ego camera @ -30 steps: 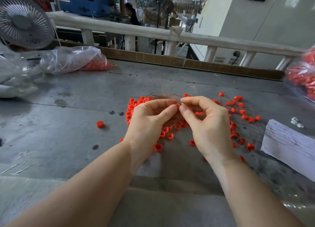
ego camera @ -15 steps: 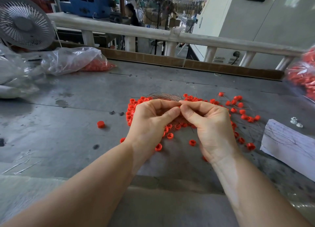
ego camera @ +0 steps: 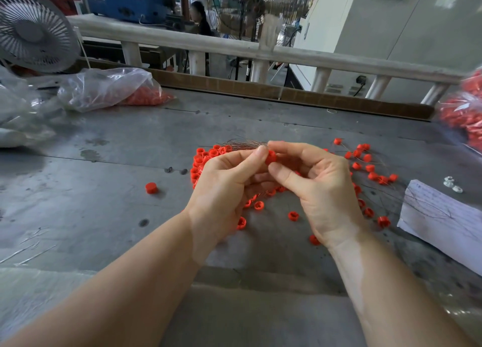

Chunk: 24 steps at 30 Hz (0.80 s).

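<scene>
Both hands meet above a scatter of small red plastic rings (ego camera: 370, 168) on a grey metal table (ego camera: 104, 203). My right hand (ego camera: 320, 187) pinches one red ring (ego camera: 271, 156) between thumb and forefinger. My left hand (ego camera: 227, 187) has its fingers curled, its thumb tip touching that same ring from the left. A bundle of thin copper-coloured wires (ego camera: 242, 145) lies on the table just behind the fingertips. A denser cluster of rings (ego camera: 200, 161) sits beside my left hand.
A single red ring (ego camera: 151, 187) lies apart at the left. Clear plastic bags with red rings (ego camera: 114, 89) sit at the back left, another bag (ego camera: 467, 117) at the right edge. A white paper sheet (ego camera: 440, 219), a fan (ego camera: 31, 31) and a railing (ego camera: 234, 46) border the table.
My hands have risen slightly off the pile, and a red ring now shows pinched between my right fingertips where earlier the fingertips met closed together.
</scene>
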Available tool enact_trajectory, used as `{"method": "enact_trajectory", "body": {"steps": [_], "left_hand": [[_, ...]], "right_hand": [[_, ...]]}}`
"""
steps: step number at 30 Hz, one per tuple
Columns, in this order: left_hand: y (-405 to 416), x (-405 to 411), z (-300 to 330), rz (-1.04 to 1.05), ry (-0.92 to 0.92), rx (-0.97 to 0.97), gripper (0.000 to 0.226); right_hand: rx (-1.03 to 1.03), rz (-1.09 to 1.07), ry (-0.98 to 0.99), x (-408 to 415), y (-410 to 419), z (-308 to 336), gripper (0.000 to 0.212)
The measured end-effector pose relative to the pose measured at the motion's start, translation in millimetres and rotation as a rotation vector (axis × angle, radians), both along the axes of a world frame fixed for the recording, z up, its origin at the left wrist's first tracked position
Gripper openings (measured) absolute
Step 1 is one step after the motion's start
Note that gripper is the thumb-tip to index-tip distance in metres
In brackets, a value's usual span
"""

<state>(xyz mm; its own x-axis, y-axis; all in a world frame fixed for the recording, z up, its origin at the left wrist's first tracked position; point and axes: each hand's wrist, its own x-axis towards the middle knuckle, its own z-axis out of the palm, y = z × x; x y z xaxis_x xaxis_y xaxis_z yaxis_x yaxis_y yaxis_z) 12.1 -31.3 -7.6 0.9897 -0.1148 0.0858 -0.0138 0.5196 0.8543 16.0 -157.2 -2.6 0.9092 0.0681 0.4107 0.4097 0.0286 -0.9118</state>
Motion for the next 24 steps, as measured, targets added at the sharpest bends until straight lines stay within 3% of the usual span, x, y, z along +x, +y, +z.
{"method": "enact_trajectory", "body": {"steps": [6, 11, 13, 19, 24], "left_hand": [[2.5, 1.0, 1.5, -0.013, -0.006, 0.033, 0.033], [5.0, 0.6, 0.2, 0.059, -0.099, 0.18, 0.011], [5.2, 0.9, -0.1, 0.132, -0.116, 0.221, 0.012], [6.8, -0.1, 0.6, 0.201, -0.271, 0.374, 0.028], [7.2, 2.1, -1.2, 0.245, -0.301, 0.469, 0.019]], "right_hand": [[-0.009, -0.03, 0.032, 1.4, -2.2, -1.2, 0.017], [0.219, 0.097, 0.226, 1.2, -2.5, 1.8, 0.017], [0.264, 0.103, 0.262, 1.3, -4.3, 3.7, 0.017], [0.294, 0.16, 0.37, 1.2, -4.6, 5.1, 0.014], [0.242, 0.179, 0.393, 1.2, -4.1, 2.0, 0.011]]}}
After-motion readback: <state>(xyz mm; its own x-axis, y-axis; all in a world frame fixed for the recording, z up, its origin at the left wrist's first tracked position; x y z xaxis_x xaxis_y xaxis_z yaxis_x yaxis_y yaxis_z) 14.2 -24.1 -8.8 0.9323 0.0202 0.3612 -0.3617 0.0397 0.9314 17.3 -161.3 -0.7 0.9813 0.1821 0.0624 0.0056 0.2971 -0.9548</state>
